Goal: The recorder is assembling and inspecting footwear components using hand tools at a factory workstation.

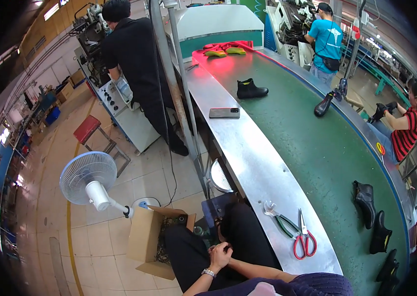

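Observation:
My left hand, with a bracelet-like watch at its wrist, is closed and rests against my right hand over my lap. The right hand is mostly covered by the left, and its fingers are hard to make out. No tool shows in either hand. On the metal ledge to my right lie pincers with green on the handle and red-handled scissors. Beside my left leg stands an open cardboard box with small dark bits inside. A grey phone lies farther along the ledge.
A green conveyor belt carries black ankle boots and, under red light, yellow-green shoe pieces. A standing fan and a red stool are at left. Co-workers stand at machines; another person sits across the belt.

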A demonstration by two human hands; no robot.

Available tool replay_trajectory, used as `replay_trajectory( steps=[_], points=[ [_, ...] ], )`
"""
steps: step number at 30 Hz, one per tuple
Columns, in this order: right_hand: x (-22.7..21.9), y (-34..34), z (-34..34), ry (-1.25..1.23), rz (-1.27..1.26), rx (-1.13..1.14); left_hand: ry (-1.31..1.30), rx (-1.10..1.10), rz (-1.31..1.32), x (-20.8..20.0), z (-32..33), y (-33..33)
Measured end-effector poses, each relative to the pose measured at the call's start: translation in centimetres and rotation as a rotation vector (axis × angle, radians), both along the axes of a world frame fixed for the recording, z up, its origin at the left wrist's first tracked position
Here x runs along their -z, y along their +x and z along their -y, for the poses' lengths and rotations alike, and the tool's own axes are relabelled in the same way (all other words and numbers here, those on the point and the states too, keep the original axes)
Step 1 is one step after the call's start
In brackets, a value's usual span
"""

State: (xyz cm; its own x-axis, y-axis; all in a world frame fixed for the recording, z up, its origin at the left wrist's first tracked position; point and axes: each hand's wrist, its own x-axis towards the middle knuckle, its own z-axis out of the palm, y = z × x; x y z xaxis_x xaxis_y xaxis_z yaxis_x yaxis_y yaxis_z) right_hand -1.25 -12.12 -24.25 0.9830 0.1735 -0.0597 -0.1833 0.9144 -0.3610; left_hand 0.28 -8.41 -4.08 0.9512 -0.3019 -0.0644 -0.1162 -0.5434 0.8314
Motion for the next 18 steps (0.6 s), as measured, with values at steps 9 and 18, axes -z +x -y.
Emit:
replay_trajectory(
  steps=[9, 18],
  points=[
    [1.3, 0.2, -3.5, 1.596, 0.157, 0.332, 0.005, -0.017, 0.113, 0.5, 0.4, 0.2],
    [3.0, 0.4, -3.3, 1.354, 0.057, 0.307, 0.01, 0.011, 0.15, 2.9, -0.2, 0.3]
  ],
)
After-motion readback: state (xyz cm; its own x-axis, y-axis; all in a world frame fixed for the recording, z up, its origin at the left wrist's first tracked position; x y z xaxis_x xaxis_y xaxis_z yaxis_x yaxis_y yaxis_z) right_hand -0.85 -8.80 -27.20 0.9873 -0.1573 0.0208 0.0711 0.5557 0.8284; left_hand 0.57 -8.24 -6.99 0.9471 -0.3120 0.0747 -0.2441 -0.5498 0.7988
